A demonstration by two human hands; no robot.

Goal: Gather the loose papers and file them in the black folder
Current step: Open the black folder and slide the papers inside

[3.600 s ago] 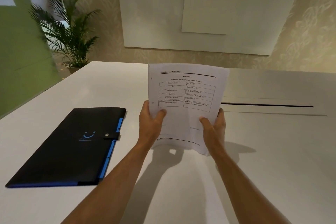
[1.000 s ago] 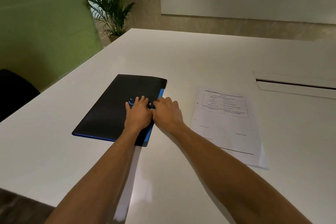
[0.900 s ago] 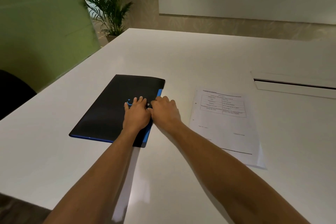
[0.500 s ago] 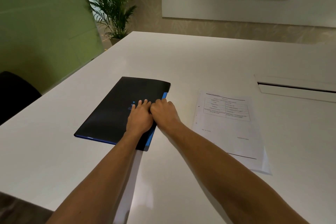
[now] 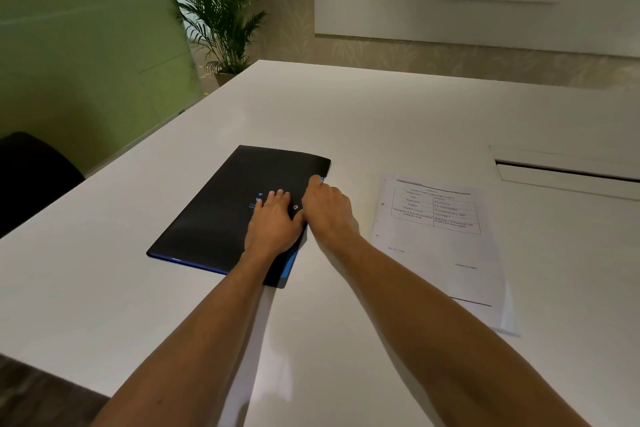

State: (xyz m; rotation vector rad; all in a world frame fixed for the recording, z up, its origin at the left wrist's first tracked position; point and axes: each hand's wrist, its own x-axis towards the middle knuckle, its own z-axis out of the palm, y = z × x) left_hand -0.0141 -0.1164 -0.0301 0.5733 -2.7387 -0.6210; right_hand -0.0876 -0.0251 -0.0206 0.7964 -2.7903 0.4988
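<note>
A black folder with blue inner edges lies shut on the white table, left of centre. My left hand rests flat on its cover, fingers spread over the blue logo. My right hand is at the folder's right edge, fingertips hooked on the cover's rim by the blue pages; the snap stud shows between the two hands. A stack of printed papers lies flat on the table to the right of the folder, apart from both hands.
A long cable slot with a raised lid cuts the table at the right. A dark chair back stands at the left table edge. A potted palm and a green wall panel are beyond the far left corner.
The papers, held upright in both hands earlier, now lie on the table. Both hands moved to the folder; the right hand has slid up along its right edge and the snap stud is uncovered.
</note>
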